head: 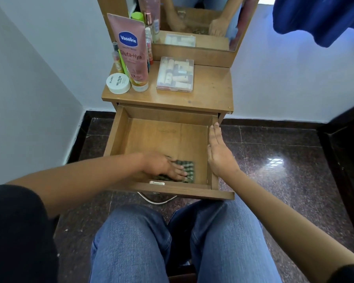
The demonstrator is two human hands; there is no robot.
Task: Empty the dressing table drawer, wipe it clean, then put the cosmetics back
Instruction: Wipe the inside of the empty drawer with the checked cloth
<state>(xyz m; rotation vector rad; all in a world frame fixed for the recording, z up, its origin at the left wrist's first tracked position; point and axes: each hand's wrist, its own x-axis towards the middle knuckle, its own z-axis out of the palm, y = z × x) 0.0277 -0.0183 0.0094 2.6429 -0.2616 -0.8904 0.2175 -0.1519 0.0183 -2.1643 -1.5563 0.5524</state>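
Wiping empty brown wooden drawer (119, 135) w/ dark checked cloth (185, 167) under flat left hand (164, 166), right hand (218, 152) open, steadying side; next: restock cosmetics.

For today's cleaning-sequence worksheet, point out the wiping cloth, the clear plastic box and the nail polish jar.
wiping cloth (187, 167): head view, checked part beside the left hand's fingers.
clear plastic box (175, 74): head view, middle of its lid.
nail polish jar (118, 81): head view, centre of its white lid.

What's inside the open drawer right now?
Only a dark checked cloth lies in the drawer, pressed flat under the left hand near the front. The rest of the wooden bottom is bare. The cloth's part under the hand is hidden.
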